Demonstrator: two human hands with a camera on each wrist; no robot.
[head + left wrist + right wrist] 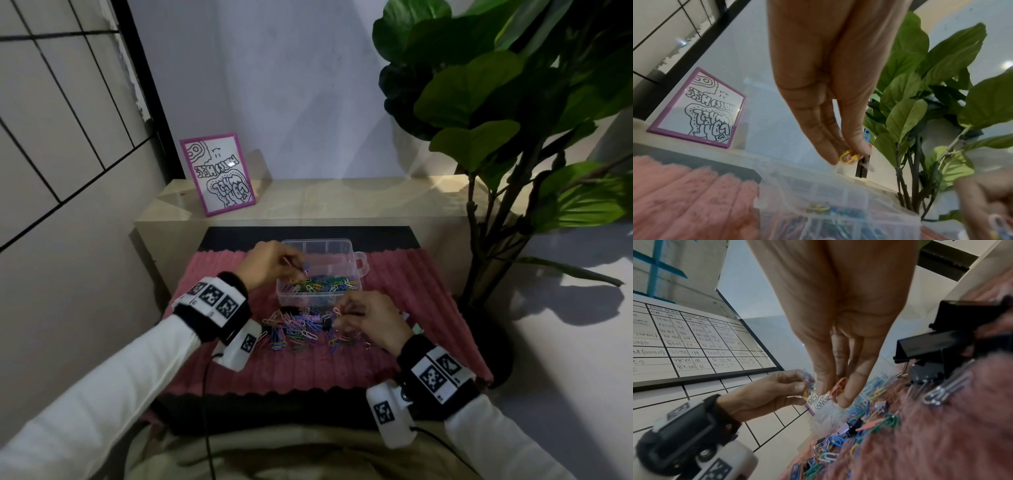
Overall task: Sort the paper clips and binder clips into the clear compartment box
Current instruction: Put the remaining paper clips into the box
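Note:
The clear compartment box (pixel 356 263) stands on the pink mat, its near compartment full of coloured paper clips (pixel 322 284). My left hand (pixel 270 262) hovers over the box's left side and pinches a yellow paper clip (pixel 847 156) with other clips. A loose pile of paper clips and binder clips (pixel 301 329) lies in front of the box. Above that pile my right hand (pixel 366 317) pinches a pink paper clip (pixel 840 384). Black binder clips (pixel 937 345) lie close to the right wrist.
A pink ribbed mat (pixel 394 356) covers a black table (pixel 308 234). Behind it a beige ledge holds a purple-framed drawing (pixel 217 173). A big leafy plant (pixel 513 120) stands at the right. A tiled wall with a board (pixel 61 113) is at the left.

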